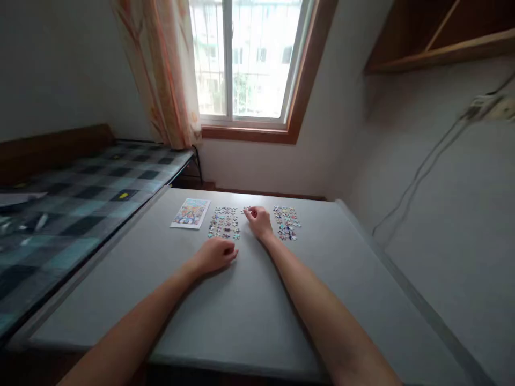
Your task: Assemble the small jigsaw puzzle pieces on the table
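Observation:
Two patches of small jigsaw pieces lie on the grey table (pixel 249 300): a left patch (pixel 224 222) and a right patch (pixel 286 222). A colourful reference picture card (pixel 190 213) lies to the left of them. My right hand (pixel 259 221) rests between the two patches, with its fingertips pinched on a small piece near the top of the left patch. My left hand (pixel 217 253) lies on the table just below the left patch, its fingers curled under; nothing shows in it.
A bed with a dark checked cover (pixel 80 209) runs along the table's left edge. Behind are a window (pixel 245 59) with a patterned curtain (pixel 164 69). On the right, a wall carries a cable and a socket (pixel 486 107), with a wooden shelf (pixel 438 37) above.

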Motion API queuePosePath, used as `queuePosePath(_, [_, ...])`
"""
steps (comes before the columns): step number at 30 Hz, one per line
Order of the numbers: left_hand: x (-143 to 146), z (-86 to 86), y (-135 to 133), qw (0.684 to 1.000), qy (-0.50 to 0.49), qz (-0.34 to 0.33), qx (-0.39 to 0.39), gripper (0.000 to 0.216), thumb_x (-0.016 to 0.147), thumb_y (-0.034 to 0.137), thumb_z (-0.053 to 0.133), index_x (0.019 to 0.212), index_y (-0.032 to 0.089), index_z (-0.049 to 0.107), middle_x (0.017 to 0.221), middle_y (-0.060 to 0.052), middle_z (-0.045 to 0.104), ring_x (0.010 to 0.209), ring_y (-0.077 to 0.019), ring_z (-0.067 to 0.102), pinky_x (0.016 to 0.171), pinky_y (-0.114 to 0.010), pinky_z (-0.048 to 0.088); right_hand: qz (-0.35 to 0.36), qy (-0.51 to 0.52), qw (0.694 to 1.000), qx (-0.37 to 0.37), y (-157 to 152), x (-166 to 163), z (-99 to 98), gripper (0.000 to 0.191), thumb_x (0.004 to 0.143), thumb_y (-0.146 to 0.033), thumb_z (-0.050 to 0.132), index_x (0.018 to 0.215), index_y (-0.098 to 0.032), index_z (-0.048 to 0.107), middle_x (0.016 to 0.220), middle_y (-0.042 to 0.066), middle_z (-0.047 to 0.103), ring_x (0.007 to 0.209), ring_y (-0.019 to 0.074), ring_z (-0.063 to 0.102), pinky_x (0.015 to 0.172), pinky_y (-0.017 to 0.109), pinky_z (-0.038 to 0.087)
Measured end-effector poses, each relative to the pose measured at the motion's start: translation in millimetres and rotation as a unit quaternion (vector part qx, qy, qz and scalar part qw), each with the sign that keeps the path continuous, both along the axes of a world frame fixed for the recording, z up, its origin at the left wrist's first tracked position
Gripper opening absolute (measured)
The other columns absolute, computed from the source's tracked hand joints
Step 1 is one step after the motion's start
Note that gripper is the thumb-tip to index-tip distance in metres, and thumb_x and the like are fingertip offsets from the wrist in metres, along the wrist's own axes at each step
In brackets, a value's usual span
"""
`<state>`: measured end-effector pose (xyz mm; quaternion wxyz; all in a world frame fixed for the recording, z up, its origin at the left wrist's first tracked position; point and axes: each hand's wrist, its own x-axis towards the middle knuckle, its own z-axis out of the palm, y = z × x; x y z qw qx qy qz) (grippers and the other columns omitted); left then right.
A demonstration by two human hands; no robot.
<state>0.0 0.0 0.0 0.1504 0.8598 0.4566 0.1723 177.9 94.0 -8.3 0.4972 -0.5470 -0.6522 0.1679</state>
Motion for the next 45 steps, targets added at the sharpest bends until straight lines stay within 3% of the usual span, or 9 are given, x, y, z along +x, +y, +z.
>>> queuePosePath(4, [2, -1.3, 1, 1.0, -0.016, -0.001, 0.004, 0.039, 0.084, 0.039, 0.045, 0.053, 0.016, 0.048, 0.047, 0.004, 0.039, 0.047, -0.0076, 0.031, 0.051, -0.022, 0.022, 0.06, 0.12, 0.99, -0.038, -30, 11, 7.3, 0.037, 0.073, -0.052, 0.062, 0.075, -0.015, 0.063, 0.066, 0.005, 0.064, 0.059, 0.0143, 0.057, 0.06, 0.028, 0.047])
queuePosePath(6, [3, -0.8, 2, 1.0, -0.03, -0.002, -0.001, 0.037, 0.084, 0.039, 0.046, 0.057, 0.016, 0.053, 0.049, 0.004, 0.044, 0.048, -0.0075, 0.034, 0.051, -0.021, 0.023, 0.114, 0.243, 0.957, -0.109, -47, 15, 10.0, 0.04, 0.069, -0.053, 0.066, 0.079, -0.015, 0.062, 0.062, 0.003, 0.063, 0.052, 0.0131, 0.057, 0.05, 0.026, 0.046])
queuePosePath(9, [3, 1.4, 2, 0.999, -0.052, -0.004, -0.016, 0.034, 0.085, 0.039, 0.046, 0.064, 0.016, 0.06, 0.052, 0.003, 0.05, 0.049, -0.0075, 0.04, 0.052, -0.02, 0.026, 0.131, 0.402, 0.888, -0.179, -72, 18, 9.9, 0.041, 0.064, -0.049, 0.073, 0.083, -0.015, 0.061, 0.066, 0.005, 0.067, 0.053, 0.013, 0.06, 0.05, 0.025, 0.049])
queuePosePath(13, [0, 3.9, 3, 0.998, -0.063, -0.006, -0.02, 0.036, 0.085, 0.04, 0.047, 0.065, 0.016, 0.063, 0.051, 0.003, 0.051, 0.048, -0.0074, 0.041, 0.052, -0.02, 0.028, 0.113, 0.477, 0.846, -0.211, -88, 18, 3.2, 0.041, 0.055, -0.039, 0.081, 0.082, -0.015, 0.061, 0.069, 0.005, 0.069, 0.056, 0.0128, 0.062, 0.054, 0.025, 0.051])
queuePosePath(20, [-5, 2.1, 6, 0.991, -0.134, 0.005, -0.023, 0.028, 0.084, 0.038, 0.051, 0.086, 0.017, 0.069, 0.054, 0.004, 0.051, 0.049, -0.0071, 0.042, 0.052, -0.019, 0.033, 0.133, 0.413, 0.878, -0.201, -92, 15, 1.7, 0.035, 0.059, -0.034, 0.075, 0.088, -0.017, 0.065, 0.068, 0.001, 0.066, 0.055, 0.0087, 0.056, 0.053, 0.021, 0.045])
queuePosePath(26, [-3, 3.7, 1, 0.979, -0.2, 0.012, -0.048, 0.032, 0.08, 0.037, 0.058, 0.107, 0.019, 0.064, 0.06, 0.005, 0.054, 0.049, -0.0064, 0.044, 0.05, -0.018, 0.037, 0.183, 0.326, 0.907, -0.194, -101, 9, 4.2, 0.03, 0.063, -0.03, 0.071, 0.09, -0.017, 0.067, 0.068, 0.001, 0.066, 0.056, 0.0099, 0.054, 0.054, 0.023, 0.043])
queuePosePath(36, [-11, -1.4, 2, 0.982, -0.186, 0.003, 0.033, 0.025, 0.082, 0.034, 0.058, 0.102, 0.021, 0.065, 0.067, 0.003, 0.058, 0.053, -0.0068, 0.047, 0.054, -0.019, 0.04, 0.221, 0.274, 0.917, -0.189, -104, 1, 2.8, 0.02, 0.065, -0.029, 0.071, 0.08, -0.017, 0.066, 0.068, 0.001, 0.066, 0.057, 0.0109, 0.054, 0.053, 0.022, 0.04])
queuePosePath(45, [-11, 4.1, 0, 0.985, -0.166, -0.015, 0.047, 0.022, 0.085, 0.035, 0.053, 0.097, 0.021, 0.066, 0.07, 0.002, 0.059, 0.054, -0.0068, 0.047, 0.054, -0.019, 0.04, 0.217, 0.262, 0.923, -0.182, -105, 2, 3.5, 0.024, 0.067, -0.033, 0.069, 0.084, -0.016, 0.068, 0.07, 0.002, 0.068, 0.058, 0.0108, 0.054, 0.052, 0.022, 0.04])
